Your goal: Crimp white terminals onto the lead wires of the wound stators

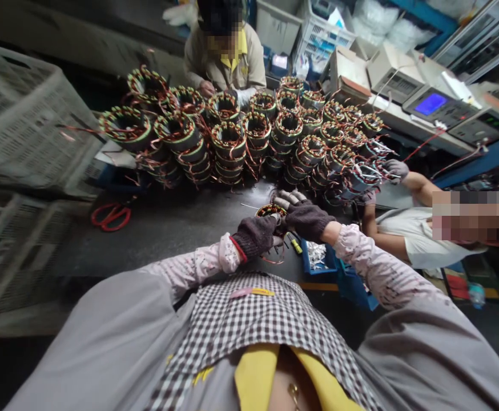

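Observation:
A motor stator (270,210) with copper windings round its rim sits on the dark table in front of me, partly covered by my hands. My left hand (256,235), in a dark glove with grey fingertips, is closed on its near left side. From the right, my right hand (306,217), gloved alike, curls its fingers round the stator's far right side. Loose wires (273,260) hang below the gloves. A thin white rod (249,206) points left from beside the stator. Close to my right wrist lies a yellow-and-black tool (294,242), partly hidden.
Stacked stators (228,142) line the table's far side. Red-handled scissors (111,217) lie left. A blue bin (318,257) holds small white pieces. One co-worker (249,63) sits opposite, another (403,228) at right. Crates (31,125) stand left; instruments (431,103) stand back right.

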Demonstrator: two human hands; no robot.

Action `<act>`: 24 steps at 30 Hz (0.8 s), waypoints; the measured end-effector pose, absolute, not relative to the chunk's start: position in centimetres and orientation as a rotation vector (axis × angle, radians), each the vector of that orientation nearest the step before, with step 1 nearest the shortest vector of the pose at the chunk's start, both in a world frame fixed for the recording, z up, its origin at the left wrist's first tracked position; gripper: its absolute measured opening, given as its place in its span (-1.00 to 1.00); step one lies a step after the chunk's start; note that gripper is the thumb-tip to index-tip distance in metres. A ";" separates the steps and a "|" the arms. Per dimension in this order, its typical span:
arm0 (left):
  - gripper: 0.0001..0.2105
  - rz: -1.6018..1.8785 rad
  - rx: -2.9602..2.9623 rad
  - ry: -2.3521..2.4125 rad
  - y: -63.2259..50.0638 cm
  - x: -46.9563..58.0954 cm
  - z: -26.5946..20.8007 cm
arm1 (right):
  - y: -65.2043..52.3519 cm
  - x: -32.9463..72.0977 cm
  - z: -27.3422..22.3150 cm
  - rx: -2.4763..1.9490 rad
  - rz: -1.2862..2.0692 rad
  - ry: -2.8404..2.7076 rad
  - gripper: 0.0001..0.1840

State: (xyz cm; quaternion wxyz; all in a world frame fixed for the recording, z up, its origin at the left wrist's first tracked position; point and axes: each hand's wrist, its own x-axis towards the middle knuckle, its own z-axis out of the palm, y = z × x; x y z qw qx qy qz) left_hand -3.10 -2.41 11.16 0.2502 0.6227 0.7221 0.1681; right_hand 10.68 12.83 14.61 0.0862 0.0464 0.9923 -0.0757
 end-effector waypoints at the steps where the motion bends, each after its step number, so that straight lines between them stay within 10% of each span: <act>1: -0.59 0.473 1.689 1.995 -2.6 -2.8 10.8 | 13.0 10.8 14.2 0.135 -0.273 2.974 -0.81; 11: -0.58 0.496 1.438 2.022 -1.5 -2.0 11.3 | 11.7 10.2 7.1 1.391 -2.446 2.291 -0.43; 24: -0.42 0.037 1.674 1.633 -0.9 -5.2 13.4 | 5.4 11.3 8.1 1.592 -2.177 2.716 -0.70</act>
